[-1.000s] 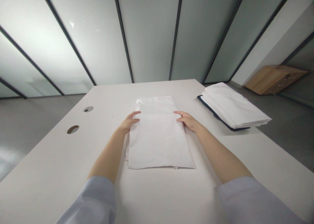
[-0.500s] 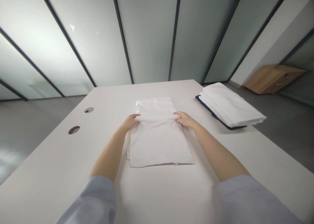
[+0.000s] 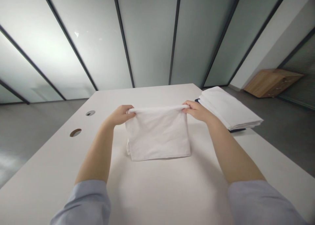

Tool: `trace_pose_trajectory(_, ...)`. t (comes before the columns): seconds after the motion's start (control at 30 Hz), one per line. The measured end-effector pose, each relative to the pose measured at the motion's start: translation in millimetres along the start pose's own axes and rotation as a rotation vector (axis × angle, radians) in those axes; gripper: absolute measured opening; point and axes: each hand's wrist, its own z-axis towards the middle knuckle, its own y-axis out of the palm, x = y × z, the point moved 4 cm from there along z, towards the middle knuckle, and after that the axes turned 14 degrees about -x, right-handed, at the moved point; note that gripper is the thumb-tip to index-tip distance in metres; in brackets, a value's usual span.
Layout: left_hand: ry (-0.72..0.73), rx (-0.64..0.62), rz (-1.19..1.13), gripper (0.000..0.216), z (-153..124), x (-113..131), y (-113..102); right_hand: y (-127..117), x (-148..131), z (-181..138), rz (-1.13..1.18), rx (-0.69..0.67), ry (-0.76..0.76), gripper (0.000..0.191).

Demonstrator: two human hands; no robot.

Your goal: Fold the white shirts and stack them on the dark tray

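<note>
A folded white cloth (image 3: 158,136) hangs above the white table (image 3: 172,192), doubled over at its middle. My left hand (image 3: 120,115) is closed on the left end of the raised fold. My right hand (image 3: 197,110) is closed on the right end. The cloth's lower edge hangs just over the tabletop or brushes it; I cannot tell which. Both forearms reach forward from light blue sleeves.
A stack of folded white cloths (image 3: 228,108) lies on a dark item at the table's right edge. Two round cable holes (image 3: 75,132) sit on the left. Frosted glass panels stand behind the table. A wooden cabinet (image 3: 270,82) is on the floor at far right.
Both hands pinched the flat cloth at its sides near the middle, then lifted it, so it now hangs doubled from the fold instead of lying on the table.
</note>
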Motion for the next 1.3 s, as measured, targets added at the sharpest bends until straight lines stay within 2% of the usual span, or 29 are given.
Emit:
trace_pose_trajectory(0.07, -0.003, -0.018, 0.029, 0.033, 12.5, 3.7, -14.7, -10.3, -2.5, 14.4, 0.002, -0.007, 0.033, 0.014)
trace_pose_trajectory(0.13, -0.029, 0.034, 0.128, 0.03, 29.2, 6.5, -29.6, -21.5, -6.9, 32.7, -0.038, 0.045, 0.044, 0.013)
trace_pose_trajectory(0.27, -0.138, 0.326, 0.338, 0.031, 48.7, 17.4, -55.7, -44.3, -23.6, 58.9, -0.187, 0.303, -0.022, 0.017)
trace_pose_trajectory(0.37, -0.169, 0.515, 0.447, 0.032, 44.7, 25.5, -56.8, -47.2, -32.3, 57.9, -0.289, 0.483, -0.112, 0.024)
trace_pose_trajectory(0.43, -0.151, 0.533, 0.509, 0.031, 39.7, 22.9, -42.4, -33.7, -29.2, 50.1, -0.344, 0.506, -0.16, 0.029)
trace_pose_trajectory(0.5, -0.146, 0.463, 0.57, 0.03, 35.0, 11.2, -15.8, -7.2, -18.0, 38.9, -0.393, 0.454, -0.18, 0.033)
trace_pose_trajectory(0.57, -0.188, 0.314, 0.603, 0.029, 30.0, -8.1, 19.7, 27.4, -0.4, 25.9, -0.425, 0.347, -0.157, 0.032)
trace_pose_trajectory(0.67, -0.26, 0.051, 0.578, 0.029, 19.9, -38.1, 74.3, 80.4, 26.8, 8.7, -0.417, 0.069, -0.135, 0.039)
trace_pose_trajectory(0.77, -0.312, 0.073, 0.498, 0.029, 8.2, -55.0, 100.5, 106.0, 45.1, -2.3, -0.336, -0.042, -0.069, 0.042)
trace_pose_trajectory(1.07, -0.297, 0.151, 0.351, 0.047, 3.4, -69.8, 103.4, 105.3, 51.8, -5.8, -0.24, -0.023, -0.053, 0.038)
trace_pose_trajectory(1.3, -0.143, 0.205, 0.32, 0.046, 5.1, -75.3, 107.0, 108.6, 57.6, -5.2, -0.282, 0.017, -0.186, 0.049)
